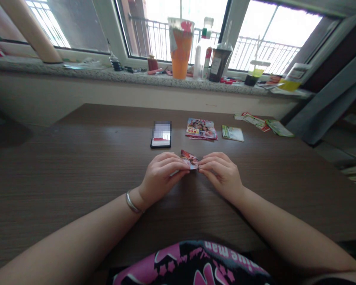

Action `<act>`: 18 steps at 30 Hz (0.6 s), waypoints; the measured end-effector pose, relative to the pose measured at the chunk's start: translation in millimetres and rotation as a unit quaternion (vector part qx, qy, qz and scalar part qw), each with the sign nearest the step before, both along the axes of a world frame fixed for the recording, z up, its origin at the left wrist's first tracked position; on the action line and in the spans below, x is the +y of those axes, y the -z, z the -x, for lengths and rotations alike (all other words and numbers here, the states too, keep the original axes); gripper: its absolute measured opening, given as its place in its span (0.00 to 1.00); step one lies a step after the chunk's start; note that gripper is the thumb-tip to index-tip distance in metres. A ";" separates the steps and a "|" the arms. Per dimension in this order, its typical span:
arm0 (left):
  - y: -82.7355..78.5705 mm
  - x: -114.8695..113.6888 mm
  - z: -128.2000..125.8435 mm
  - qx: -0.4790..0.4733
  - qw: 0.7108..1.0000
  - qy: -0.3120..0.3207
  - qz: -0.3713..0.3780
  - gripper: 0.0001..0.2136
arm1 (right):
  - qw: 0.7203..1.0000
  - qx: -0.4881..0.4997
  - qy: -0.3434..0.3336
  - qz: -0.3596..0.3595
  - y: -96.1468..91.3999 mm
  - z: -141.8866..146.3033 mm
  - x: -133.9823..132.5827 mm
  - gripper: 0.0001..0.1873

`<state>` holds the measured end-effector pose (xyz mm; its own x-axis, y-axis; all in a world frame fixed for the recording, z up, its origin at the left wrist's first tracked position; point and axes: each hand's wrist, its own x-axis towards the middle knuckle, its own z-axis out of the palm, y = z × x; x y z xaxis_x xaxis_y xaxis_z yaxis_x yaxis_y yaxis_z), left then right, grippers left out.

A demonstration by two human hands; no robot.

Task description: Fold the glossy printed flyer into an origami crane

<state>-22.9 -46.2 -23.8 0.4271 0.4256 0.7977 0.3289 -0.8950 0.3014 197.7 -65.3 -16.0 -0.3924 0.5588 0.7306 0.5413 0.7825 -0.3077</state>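
Between my two hands is a small folded piece of printed paper (190, 159), red and white, held just above the table. My left hand (163, 170), with a silver bangle at the wrist, pinches its left side between thumb and fingers. On the opposite side, my right hand (221, 171) grips the right edge with its fingertips. The fingers cover part of the paper. Beyond the hands lie a phone (161, 135) with a lit screen and a stack of colourful printed leaflets (201, 128).
On the brown table (77, 166), a small pile of pale cards (232, 133) and several green and red paper strips (255, 121) lie to the right. Along the stone windowsill (86, 71) stand a tall orange cup (180, 51), a dark drink cup (220, 61) and bottles.
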 end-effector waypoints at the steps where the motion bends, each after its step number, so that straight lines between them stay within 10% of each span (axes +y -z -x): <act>1: 0.2 0.3 0.3 -0.001 1.000 -0.001 0.001 0.03 | 1.000 0.000 0.001 0.000 0.3 0.2 0.2 0.03; 18: 2.9 1.6 -4.7 0.039 0.999 -0.028 0.006 0.02 | 0.996 0.068 -0.016 0.056 5.7 11.1 2.4 0.03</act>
<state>-18.1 -44.6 -26.7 0.4630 0.4591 0.7582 0.4003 -0.8715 0.2833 186.6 -62.8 -21.7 -0.3136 0.6286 0.7117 0.4637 0.7554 -0.4629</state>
